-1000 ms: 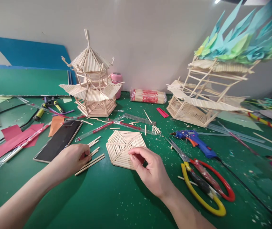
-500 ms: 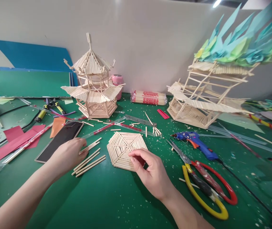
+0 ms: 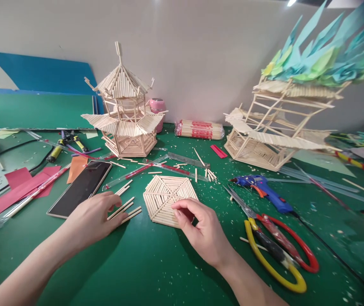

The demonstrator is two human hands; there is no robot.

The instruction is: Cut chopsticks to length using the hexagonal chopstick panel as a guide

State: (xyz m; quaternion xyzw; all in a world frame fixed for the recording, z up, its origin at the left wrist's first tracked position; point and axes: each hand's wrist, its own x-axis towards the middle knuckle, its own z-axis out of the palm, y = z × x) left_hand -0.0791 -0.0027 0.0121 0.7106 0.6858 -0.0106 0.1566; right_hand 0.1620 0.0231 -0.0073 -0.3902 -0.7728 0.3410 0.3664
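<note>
My left hand (image 3: 94, 216) reaches over several loose wooden sticks (image 3: 133, 212) lying on the table. Its thumb and fingers are apart on either side of some sticks, touching them. A flat hexagonal panel (image 3: 159, 199) of closely laid sticks lies to the right, with spokes meeting at its centre. Over the panel's right side is my right hand (image 3: 204, 229), thumb and index finger pinched together near the middle. What that pinch holds, if anything, is hidden. Part of the panel's right edge is covered by the hand.
A stick pagoda (image 3: 124, 123) and another stick structure (image 3: 261, 140) topped with paper leaves stand behind. Large scissors (image 3: 274, 246) and a blue glue gun (image 3: 261, 191) lie right. A phone (image 3: 83, 187) is at left; bundled sticks (image 3: 199, 129) sit by the wall.
My left hand has shifted slightly right and toward me over the sticks, its thumb now spread from the fingers. My right hand and the panel have stayed in place.
</note>
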